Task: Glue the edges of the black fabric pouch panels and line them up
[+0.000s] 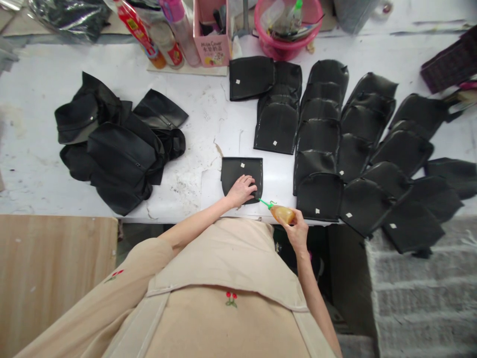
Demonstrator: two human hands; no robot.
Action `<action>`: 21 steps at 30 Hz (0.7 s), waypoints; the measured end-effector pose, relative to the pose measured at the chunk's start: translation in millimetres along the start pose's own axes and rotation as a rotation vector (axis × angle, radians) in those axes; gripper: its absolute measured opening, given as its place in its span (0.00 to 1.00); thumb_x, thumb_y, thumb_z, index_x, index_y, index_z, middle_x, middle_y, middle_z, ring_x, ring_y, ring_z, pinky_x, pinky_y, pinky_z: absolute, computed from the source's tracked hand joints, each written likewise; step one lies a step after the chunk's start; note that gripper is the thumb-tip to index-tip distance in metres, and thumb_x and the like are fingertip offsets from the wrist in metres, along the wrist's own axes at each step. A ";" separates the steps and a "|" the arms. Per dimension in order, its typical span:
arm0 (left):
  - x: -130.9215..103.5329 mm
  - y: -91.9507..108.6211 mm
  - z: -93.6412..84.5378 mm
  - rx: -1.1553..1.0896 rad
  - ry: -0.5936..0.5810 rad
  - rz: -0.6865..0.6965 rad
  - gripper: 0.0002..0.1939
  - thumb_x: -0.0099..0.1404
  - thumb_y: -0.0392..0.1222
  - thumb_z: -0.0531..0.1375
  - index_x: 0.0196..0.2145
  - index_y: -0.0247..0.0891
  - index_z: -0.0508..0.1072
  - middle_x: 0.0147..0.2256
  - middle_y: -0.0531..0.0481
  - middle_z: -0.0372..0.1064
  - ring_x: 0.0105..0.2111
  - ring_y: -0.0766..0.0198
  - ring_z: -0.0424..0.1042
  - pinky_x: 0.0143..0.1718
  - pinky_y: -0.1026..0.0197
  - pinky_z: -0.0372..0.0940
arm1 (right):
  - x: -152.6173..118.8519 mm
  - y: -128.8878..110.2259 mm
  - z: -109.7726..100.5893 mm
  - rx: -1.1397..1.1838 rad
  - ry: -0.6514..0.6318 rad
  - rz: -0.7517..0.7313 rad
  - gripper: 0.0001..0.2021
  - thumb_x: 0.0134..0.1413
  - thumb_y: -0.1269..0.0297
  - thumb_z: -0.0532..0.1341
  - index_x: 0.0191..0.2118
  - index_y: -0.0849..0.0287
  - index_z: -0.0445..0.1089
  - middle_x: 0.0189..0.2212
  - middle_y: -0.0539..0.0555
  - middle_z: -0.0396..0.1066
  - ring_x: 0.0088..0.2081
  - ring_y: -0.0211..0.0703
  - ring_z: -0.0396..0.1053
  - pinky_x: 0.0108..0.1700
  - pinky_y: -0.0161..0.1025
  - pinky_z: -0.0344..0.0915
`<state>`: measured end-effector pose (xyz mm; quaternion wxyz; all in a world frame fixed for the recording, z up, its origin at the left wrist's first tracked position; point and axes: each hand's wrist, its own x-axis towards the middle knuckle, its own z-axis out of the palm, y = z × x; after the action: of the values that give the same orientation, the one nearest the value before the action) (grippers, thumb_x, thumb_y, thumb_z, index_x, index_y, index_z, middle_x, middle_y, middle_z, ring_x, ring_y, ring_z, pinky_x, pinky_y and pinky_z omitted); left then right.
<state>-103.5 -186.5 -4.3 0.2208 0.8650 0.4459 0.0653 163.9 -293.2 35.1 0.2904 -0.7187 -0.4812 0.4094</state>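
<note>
A black leather-like piece (pixel 238 171), straight on its far side and rounded on its near side, lies flat at the table's front edge. A small pale square sits near its straight side. My left hand (pixel 242 190) rests on the piece with its fingers spread. In my right hand (pixel 296 231) is a glue bottle (pixel 282 215) with yellowish contents, tilted so that its thin green nozzle (pixel 264 202) points at the piece's rounded lower right edge. Whether the nozzle tip touches that edge, I cannot tell.
Overlapping rows of similar black pieces (pixel 318 134) cover the right side. A loose heap of black pieces (pixel 122 154) lies to the left. Along the back stand a red bottle (pixel 136 30), a pink box (pixel 212 49) and a pink basin (pixel 288 48) holding tools.
</note>
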 end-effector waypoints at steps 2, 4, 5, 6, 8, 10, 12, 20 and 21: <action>-0.1 -0.3 0.5 -0.010 0.001 -0.003 0.15 0.60 0.40 0.69 0.44 0.38 0.75 0.52 0.40 0.67 0.60 0.46 0.62 0.62 0.39 0.57 | 0.0 -1.7 1.2 -0.002 0.010 -0.015 0.30 0.44 0.41 0.70 0.46 0.57 0.70 0.41 0.56 0.75 0.39 0.52 0.74 0.42 0.48 0.72; -0.1 -0.6 1.1 -0.021 0.002 -0.006 0.15 0.60 0.39 0.70 0.44 0.39 0.75 0.52 0.40 0.67 0.60 0.46 0.62 0.62 0.38 0.57 | -0.1 -3.8 4.9 0.014 0.017 -0.018 0.30 0.43 0.41 0.70 0.46 0.57 0.70 0.41 0.56 0.75 0.39 0.52 0.74 0.41 0.48 0.72; -0.1 -0.8 1.3 -0.024 0.003 -0.007 0.15 0.59 0.39 0.70 0.44 0.39 0.75 0.52 0.40 0.67 0.60 0.46 0.62 0.62 0.38 0.57 | 0.0 -4.4 7.0 0.025 0.018 -0.014 0.30 0.42 0.40 0.70 0.46 0.57 0.70 0.40 0.56 0.75 0.39 0.52 0.74 0.41 0.48 0.73; -0.1 -0.8 1.5 -0.023 0.003 -0.008 0.15 0.59 0.39 0.70 0.44 0.39 0.75 0.52 0.40 0.67 0.60 0.46 0.62 0.62 0.38 0.57 | 0.2 -4.8 8.8 0.033 0.016 -0.007 0.31 0.42 0.40 0.70 0.46 0.57 0.70 0.40 0.56 0.75 0.38 0.52 0.74 0.41 0.48 0.73; -0.1 -0.7 1.6 -0.010 0.002 -0.007 0.14 0.60 0.40 0.70 0.44 0.39 0.75 0.52 0.40 0.67 0.60 0.46 0.62 0.62 0.39 0.57 | 0.6 -4.6 10.5 0.029 0.016 0.004 0.31 0.42 0.39 0.70 0.46 0.57 0.70 0.40 0.56 0.75 0.38 0.52 0.74 0.41 0.48 0.73; -0.1 -0.2 1.3 0.013 -0.002 -0.001 0.15 0.60 0.41 0.70 0.44 0.39 0.76 0.52 0.40 0.67 0.60 0.46 0.62 0.61 0.40 0.57 | 0.8 -4.4 8.9 0.012 0.024 0.012 0.31 0.42 0.39 0.69 0.46 0.57 0.71 0.40 0.56 0.75 0.39 0.53 0.74 0.42 0.49 0.73; 0.1 0.4 0.4 0.042 -0.006 0.009 0.15 0.60 0.42 0.70 0.44 0.39 0.76 0.52 0.41 0.68 0.59 0.47 0.62 0.61 0.41 0.57 | 0.2 -5.4 5.0 0.004 0.031 0.019 0.31 0.43 0.39 0.69 0.46 0.57 0.71 0.39 0.56 0.75 0.39 0.52 0.74 0.43 0.49 0.72; 14.5 -2.7 -14.1 0.080 0.012 -0.129 0.13 0.61 0.46 0.69 0.43 0.42 0.77 0.50 0.41 0.68 0.55 0.47 0.63 0.52 0.45 0.59 | -4.3 -16.8 -0.1 0.175 0.133 0.066 0.30 0.43 0.43 0.71 0.48 0.57 0.68 0.41 0.55 0.74 0.40 0.50 0.75 0.44 0.47 0.73; 17.4 -3.6 -16.5 0.074 0.006 -0.137 0.13 0.61 0.46 0.68 0.43 0.42 0.77 0.50 0.41 0.68 0.54 0.47 0.63 0.51 0.45 0.58 | -3.9 -17.7 1.8 0.186 0.140 0.065 0.30 0.43 0.44 0.71 0.48 0.57 0.68 0.41 0.55 0.74 0.40 0.50 0.75 0.44 0.47 0.73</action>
<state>-101.0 -165.4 7.4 0.1913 0.8399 0.5066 0.0364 153.5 -290.2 49.9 0.3750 -0.7308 -0.3962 0.4103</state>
